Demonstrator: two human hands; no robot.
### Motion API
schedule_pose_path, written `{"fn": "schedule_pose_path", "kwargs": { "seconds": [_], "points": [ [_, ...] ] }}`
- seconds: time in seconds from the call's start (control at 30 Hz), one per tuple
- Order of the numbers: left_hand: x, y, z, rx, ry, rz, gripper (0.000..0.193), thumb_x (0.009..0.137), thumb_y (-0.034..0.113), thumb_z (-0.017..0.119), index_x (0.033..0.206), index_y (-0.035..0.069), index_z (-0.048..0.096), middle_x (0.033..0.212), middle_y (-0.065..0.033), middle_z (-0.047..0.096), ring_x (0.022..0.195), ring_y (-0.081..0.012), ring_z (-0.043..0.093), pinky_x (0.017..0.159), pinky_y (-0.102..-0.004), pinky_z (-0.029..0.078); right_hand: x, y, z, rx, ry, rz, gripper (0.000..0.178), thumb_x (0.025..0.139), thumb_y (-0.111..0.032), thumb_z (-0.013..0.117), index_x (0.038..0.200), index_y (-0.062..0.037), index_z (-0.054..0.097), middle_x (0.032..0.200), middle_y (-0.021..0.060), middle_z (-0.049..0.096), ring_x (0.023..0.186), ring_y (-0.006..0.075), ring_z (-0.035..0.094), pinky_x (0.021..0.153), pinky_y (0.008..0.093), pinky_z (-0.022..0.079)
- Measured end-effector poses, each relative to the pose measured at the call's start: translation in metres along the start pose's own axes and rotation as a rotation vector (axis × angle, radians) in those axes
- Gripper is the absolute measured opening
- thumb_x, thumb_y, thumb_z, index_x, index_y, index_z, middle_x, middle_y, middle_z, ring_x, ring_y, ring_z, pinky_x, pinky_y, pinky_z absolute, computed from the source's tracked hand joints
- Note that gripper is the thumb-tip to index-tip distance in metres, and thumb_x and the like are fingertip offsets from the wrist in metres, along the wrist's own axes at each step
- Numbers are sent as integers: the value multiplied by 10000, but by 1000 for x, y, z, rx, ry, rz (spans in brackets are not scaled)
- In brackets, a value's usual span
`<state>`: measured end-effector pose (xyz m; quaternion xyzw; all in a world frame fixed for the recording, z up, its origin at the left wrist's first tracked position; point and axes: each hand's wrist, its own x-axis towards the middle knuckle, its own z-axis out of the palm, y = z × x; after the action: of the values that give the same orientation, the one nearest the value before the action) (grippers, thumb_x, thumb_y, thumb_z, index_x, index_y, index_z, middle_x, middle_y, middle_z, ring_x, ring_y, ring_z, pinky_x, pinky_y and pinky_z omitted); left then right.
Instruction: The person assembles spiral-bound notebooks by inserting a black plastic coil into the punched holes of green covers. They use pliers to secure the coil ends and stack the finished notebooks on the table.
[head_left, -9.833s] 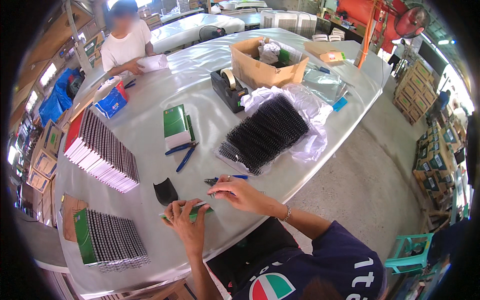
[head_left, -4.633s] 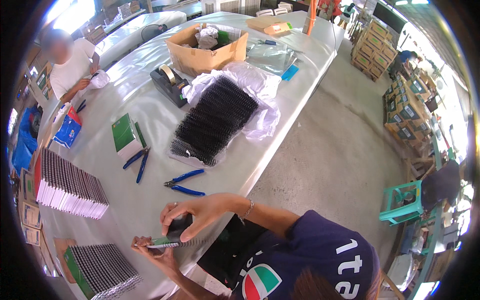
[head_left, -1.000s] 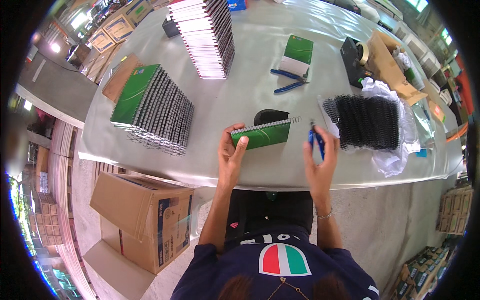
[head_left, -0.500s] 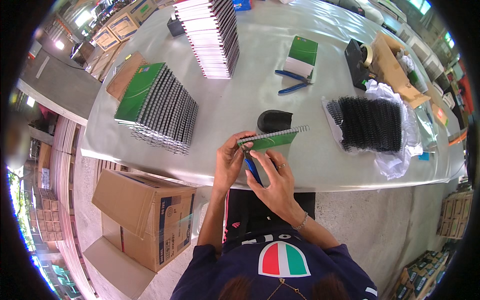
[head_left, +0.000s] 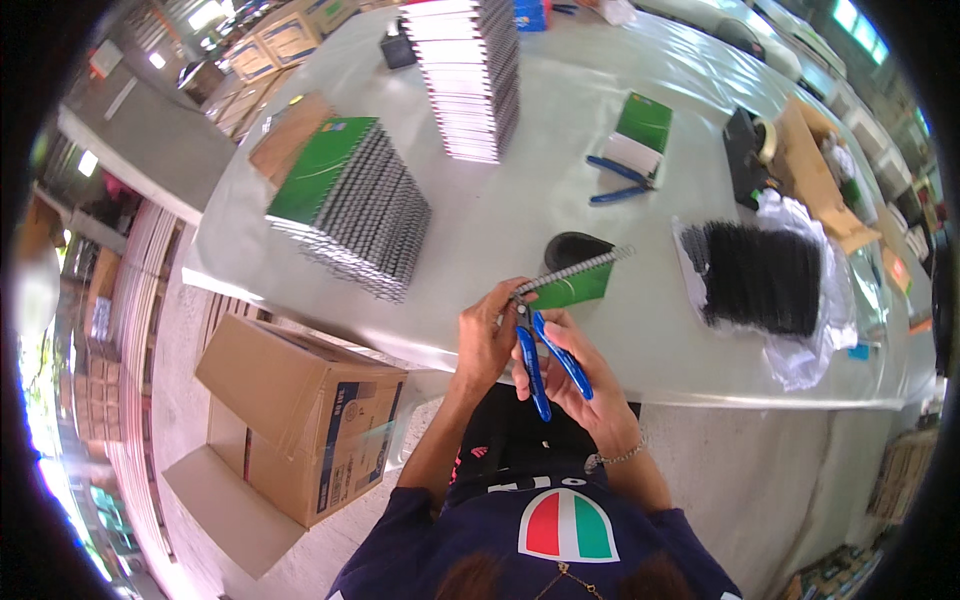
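Observation:
My left hand [head_left: 489,326] is closed on the near-left end of a green spiral notebook [head_left: 572,290]. A wire coil runs along the notebook's top edge and sticks out past its right end. In my right hand [head_left: 590,385] are blue-handled pliers [head_left: 534,372], their handles spread apart and their jaws at the coil's left end, beside my left fingertips. Behind the notebook lies a dark rounded piece [head_left: 578,249], partly hidden by it.
Stacked green spiral notebooks [head_left: 350,205] stand at left, with a taller stack [head_left: 466,85] behind. Second blue pliers [head_left: 622,180] lie by a green-covered block [head_left: 643,130]. Black coils [head_left: 762,277] rest on plastic at right. An open cardboard box [head_left: 300,425] is below the table's left edge.
The pliers' handles have spread apart, and my right hand has shifted lower onto them. The scene has shifted right in view, and the notebook's green cover shows more.

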<state>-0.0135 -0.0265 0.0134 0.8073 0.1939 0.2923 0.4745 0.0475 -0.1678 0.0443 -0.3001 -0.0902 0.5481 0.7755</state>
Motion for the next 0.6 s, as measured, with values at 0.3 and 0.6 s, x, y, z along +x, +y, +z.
{"fn": "schedule_pose_path", "kwargs": {
  "seconds": [0.3, 0.6],
  "points": [
    [29, 89, -84, 176, 351, 63, 304, 979, 167, 635, 1254, 38, 636, 1002, -44, 714, 803, -115, 639, 666, -249, 523, 0, -51, -78, -1373, 488, -672, 255, 906, -92, 636, 1154, -41, 606, 1093, 131, 584, 1046, 264, 569, 915, 374, 463],
    [111, 59, -203, 24, 794, 211, 337, 967, 256, 657, 1127, -41, 646, 741, -11, 641, 657, -25, 496, 597, -182, 360, 11, -56, -113, -1838, 742, -776, 287, 868, -102, 638, 1151, -61, 616, 1195, 186, 542, 1155, 354, 496, 1013, 473, 371]
  ]
}}
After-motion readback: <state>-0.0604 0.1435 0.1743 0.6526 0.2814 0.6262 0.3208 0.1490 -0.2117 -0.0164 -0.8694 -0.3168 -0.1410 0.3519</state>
